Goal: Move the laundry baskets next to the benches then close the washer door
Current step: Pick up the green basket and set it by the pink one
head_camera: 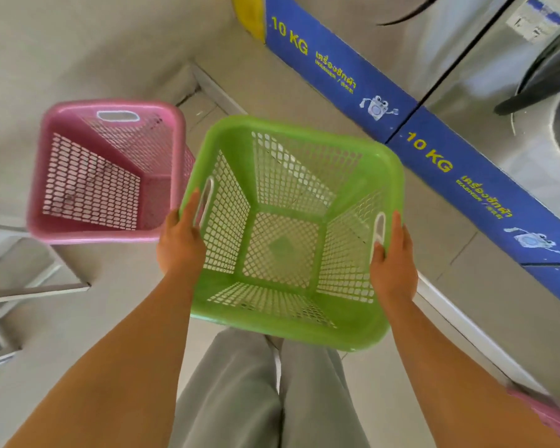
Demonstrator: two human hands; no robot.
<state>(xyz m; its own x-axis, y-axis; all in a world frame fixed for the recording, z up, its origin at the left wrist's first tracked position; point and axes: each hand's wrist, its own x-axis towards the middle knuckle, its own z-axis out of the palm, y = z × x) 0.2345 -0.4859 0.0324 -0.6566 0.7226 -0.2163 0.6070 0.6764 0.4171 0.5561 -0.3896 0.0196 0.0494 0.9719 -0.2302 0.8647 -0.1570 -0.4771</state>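
Green basket (291, 227) gripped at both handle slots by left hand (180, 240) and right hand (393, 253), kept level for carrying toward pink basket (107, 169).

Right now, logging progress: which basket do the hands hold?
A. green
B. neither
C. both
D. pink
A: the left hand and right hand grip the green basket by its side handles; the pink basket sits apart, untouched.
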